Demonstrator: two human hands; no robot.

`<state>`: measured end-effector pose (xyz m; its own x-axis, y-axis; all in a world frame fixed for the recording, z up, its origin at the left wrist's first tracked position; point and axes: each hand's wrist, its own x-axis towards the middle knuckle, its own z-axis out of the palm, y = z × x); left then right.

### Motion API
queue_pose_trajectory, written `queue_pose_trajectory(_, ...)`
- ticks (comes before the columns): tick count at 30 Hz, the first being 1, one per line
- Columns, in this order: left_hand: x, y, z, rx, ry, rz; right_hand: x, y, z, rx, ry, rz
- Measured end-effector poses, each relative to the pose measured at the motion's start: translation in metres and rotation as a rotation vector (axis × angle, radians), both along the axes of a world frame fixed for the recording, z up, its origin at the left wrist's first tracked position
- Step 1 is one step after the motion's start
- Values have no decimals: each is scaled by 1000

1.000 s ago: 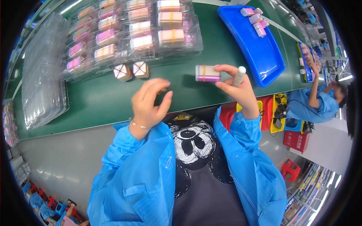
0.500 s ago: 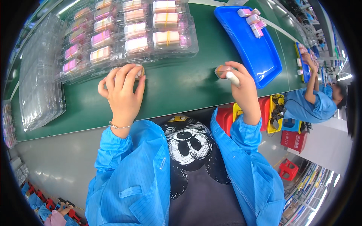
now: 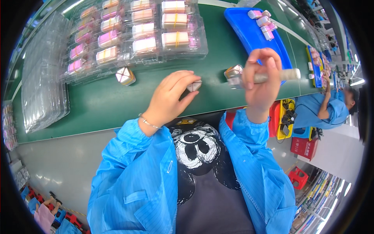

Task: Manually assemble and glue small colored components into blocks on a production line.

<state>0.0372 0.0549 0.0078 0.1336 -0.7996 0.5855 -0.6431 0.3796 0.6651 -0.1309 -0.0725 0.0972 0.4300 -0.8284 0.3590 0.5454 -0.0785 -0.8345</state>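
Observation:
On the green table my left hand (image 3: 171, 93) closes its fingertips around a small white block-shaped packet (image 3: 194, 85) with crossing lines on its end. A similar packet (image 3: 125, 77) stands to the left, near the clear plastic tray (image 3: 156, 58). My right hand (image 3: 263, 80) is raised over the table's right part. Through its curled fingers runs a whitish, tube-like stick (image 3: 288, 74), smeared by motion; its kind is unclear. Another packet (image 3: 233, 71) sits just left of the right hand, with a blurred clear piece (image 3: 235, 82) beside it.
Rows of banded pink and white packets (image 3: 175, 39) fill the tray. Stacked clear trays (image 3: 44, 78) lie at the left. A blue tray (image 3: 241, 23) holds several packets (image 3: 265, 24) at the far right. Beyond it, a person in blue (image 3: 327, 107) works at the same table.
My left hand has moved right from near the tray, leaving one packet standing there, and now grips another. The right hand has risen and turned, bringing the stick sideways into view.

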Motion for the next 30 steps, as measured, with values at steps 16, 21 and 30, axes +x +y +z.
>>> queue_pose_trajectory(16,-7,-6,-8,254,412,-117,53,24,-30,-41,173,280)
queue_pose_trajectory(21,-5,-7,-11,249,381,-152,52,25,-29,-94,269,335)
queue_pose_trajectory(30,-10,-6,-8,179,263,-13,52,25,-40,-70,236,303)
